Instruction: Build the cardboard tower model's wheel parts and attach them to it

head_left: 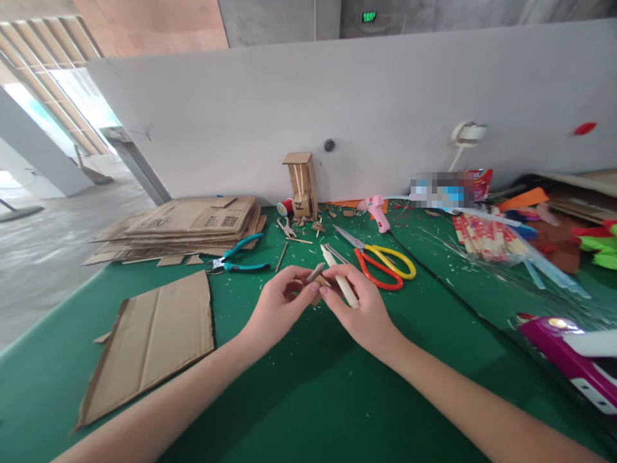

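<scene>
Hands [282, 299] [364, 315] are both pinching a small cardboard piece [320, 280] mid-frame, fingers curled nearly closed; light, even pressure should be keeping it uncrushed.

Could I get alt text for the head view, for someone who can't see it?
A bare left hand and right hand hold a small brown cardboard piece over a green tabletop, a slim white stick at the right hand. Beyond lie scissors with red and yellow handles; left, teal-handled pliers and stacked flat brown cardboard.
</scene>
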Available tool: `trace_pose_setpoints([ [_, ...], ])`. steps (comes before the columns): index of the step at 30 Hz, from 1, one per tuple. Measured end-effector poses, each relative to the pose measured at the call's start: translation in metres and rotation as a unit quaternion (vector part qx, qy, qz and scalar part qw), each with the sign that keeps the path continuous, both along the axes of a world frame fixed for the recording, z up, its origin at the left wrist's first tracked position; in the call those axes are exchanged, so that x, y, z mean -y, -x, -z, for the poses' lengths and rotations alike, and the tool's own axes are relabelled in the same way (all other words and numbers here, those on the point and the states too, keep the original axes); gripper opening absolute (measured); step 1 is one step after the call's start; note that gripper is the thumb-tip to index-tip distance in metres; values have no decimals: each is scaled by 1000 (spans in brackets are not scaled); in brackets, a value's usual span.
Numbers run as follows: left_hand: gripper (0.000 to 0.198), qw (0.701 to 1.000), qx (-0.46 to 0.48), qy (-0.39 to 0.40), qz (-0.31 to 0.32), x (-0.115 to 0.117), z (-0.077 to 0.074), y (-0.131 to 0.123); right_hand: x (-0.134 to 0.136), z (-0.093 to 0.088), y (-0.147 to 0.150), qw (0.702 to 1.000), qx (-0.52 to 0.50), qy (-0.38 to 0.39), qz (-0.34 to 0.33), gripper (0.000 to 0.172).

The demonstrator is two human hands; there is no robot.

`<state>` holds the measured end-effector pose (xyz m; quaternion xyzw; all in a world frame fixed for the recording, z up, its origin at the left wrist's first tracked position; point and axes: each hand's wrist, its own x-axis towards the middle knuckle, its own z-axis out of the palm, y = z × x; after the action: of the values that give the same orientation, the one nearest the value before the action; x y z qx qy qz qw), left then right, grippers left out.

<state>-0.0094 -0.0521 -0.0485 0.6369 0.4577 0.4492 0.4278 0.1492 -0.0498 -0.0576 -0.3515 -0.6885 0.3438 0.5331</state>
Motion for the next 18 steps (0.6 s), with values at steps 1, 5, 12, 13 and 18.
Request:
trace_pose_setpoints([
  [1,25,1000,5,0,4,0,1,1,1,0,0,1000,12,-19,6,14],
  [5,21,998,44,2,38,-1,1,4,3,-1,-2,995,57,-80,8,18],
  [12,36,997,56,-33,41,2,3,4,4,-1,-4,984,101,-145,20,19],
  [13,37,998,46,-37,39,2,3,4,4,0,-4,983,104,-150,26,18],
  [18,31,997,21,-63,24,3,6,7,6,-1,-3,979,113,-163,45,16],
])
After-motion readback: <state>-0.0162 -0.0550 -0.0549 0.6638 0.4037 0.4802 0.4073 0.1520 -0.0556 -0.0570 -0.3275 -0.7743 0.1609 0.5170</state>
